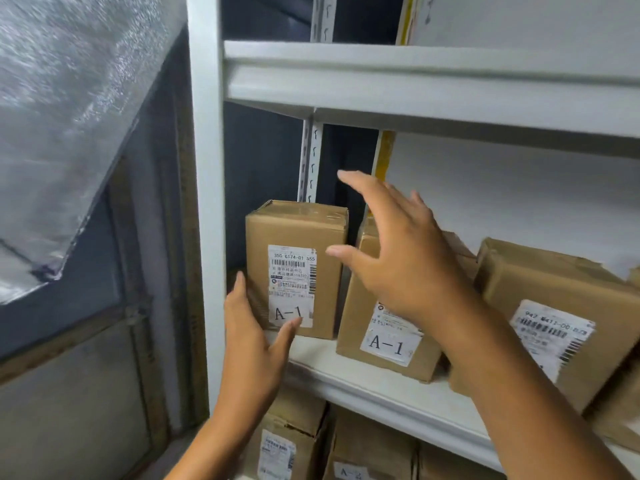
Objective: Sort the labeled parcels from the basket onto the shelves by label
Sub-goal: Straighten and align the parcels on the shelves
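Where both read A-1, upright parcel (296,268), neighbour parcel (384,327)

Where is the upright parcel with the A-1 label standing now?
In the head view, the upright A-1 parcel stands at the left end of the middle shelf, beside the white post, with the left hand touching its lower left side.

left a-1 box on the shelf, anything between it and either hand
Nothing visible does. The left hand already lies open against the left A-1 box at its lower left corner. The right hand hangs open just right of the box's upper right edge, in front of the second A-1 box.
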